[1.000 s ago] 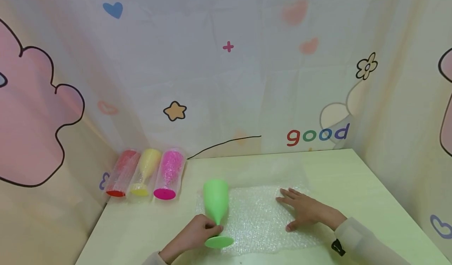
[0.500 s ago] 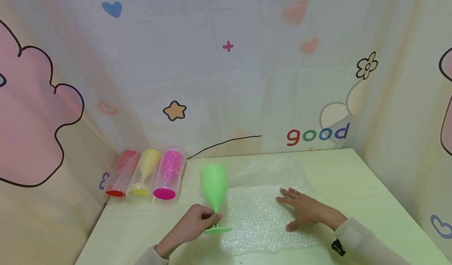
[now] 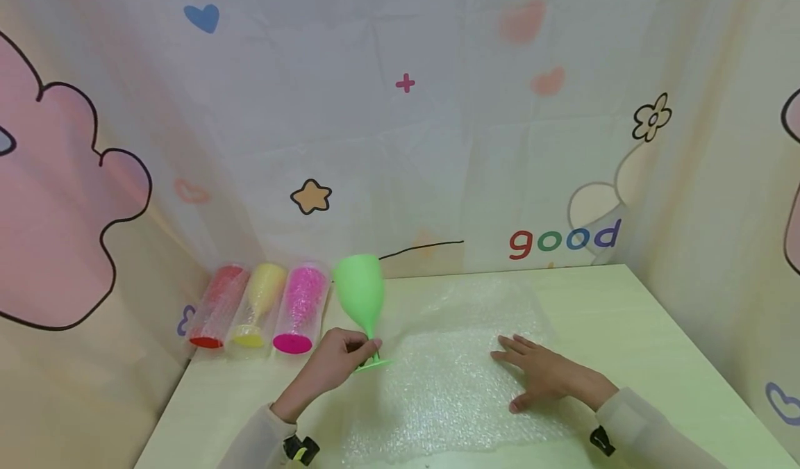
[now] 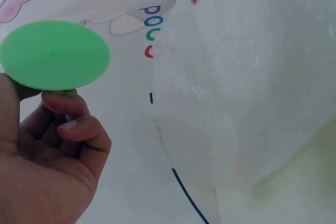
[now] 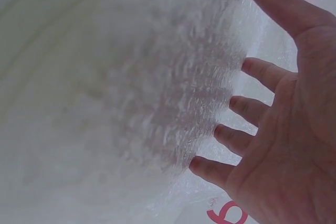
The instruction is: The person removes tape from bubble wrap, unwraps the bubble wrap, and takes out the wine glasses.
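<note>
A green goblet (image 3: 360,292) stands nearly upright, tilted a little, its stem pinched by my left hand (image 3: 331,363) just above the foot. In the left wrist view the round green foot (image 4: 55,55) hides the stem and bowl, over the curled fingers of the left hand (image 4: 58,156). Bubble wrap (image 3: 437,399) lies spread on the table beside the goblet. My right hand (image 3: 550,375) rests on its right part with fingers spread. The right wrist view shows the right hand's (image 5: 283,129) fingertips touching the bubble wrap (image 5: 173,98).
Three wrapped goblets lie side by side at the table's back left: a red one (image 3: 219,306), a yellow one (image 3: 259,302) and a pink one (image 3: 301,309). A printed curtain (image 3: 437,149) hangs behind the table (image 3: 650,358) and along its sides.
The left hand has raised the green goblet and carried it away from me and to the left, off the bubble wrap's near left part. The right hand has stayed in place.
</note>
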`<state>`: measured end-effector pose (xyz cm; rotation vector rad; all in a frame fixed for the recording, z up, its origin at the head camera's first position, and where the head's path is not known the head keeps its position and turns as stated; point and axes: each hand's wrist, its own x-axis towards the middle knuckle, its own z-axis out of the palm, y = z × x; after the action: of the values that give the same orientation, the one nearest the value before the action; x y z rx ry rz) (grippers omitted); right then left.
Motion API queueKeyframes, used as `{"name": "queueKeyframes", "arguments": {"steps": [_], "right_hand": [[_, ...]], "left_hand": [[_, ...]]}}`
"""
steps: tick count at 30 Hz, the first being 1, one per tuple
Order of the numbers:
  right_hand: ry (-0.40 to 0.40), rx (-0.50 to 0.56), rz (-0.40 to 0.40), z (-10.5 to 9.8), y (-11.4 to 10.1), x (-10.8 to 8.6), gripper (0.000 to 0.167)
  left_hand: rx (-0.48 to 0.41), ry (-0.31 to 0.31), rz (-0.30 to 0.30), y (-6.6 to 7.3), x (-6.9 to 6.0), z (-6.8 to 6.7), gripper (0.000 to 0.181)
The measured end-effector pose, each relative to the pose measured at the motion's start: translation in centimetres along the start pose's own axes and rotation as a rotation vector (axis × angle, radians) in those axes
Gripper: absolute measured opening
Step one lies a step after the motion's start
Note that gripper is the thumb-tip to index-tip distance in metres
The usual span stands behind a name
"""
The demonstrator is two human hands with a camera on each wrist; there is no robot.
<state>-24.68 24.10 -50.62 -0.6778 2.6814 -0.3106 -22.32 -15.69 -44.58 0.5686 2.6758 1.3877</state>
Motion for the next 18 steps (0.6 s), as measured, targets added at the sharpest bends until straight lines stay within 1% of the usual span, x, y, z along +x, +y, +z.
{"name": "queueKeyframes", "arguments": {"steps": [5, 10, 13, 18], "right_hand": [[0.005, -0.004, -0.009, 0.0, 0.0, -0.4, 0.099], [0.017, 0.000, -0.025, -0.1, -0.2, -0.8, 0.099], [0.021, 0.006, -0.027, -0.1, -0.2, -0.8, 0.099], [0.021, 0.005, -0.028, 0.0, -0.2, -0.9, 0.098]], "left_hand": [[0.016, 0.064, 0.002, -0.4, 1.2, -0.8, 0.041], [0.052, 0.127, 0.011, -0.7, 2.6, -1.4, 0.039], [0.076, 0.150, 0.024, -0.6, 3.4, -1.6, 0.039], [0.086, 0.173, 0.024, -0.2, 4.7, -1.9, 0.038]]}}
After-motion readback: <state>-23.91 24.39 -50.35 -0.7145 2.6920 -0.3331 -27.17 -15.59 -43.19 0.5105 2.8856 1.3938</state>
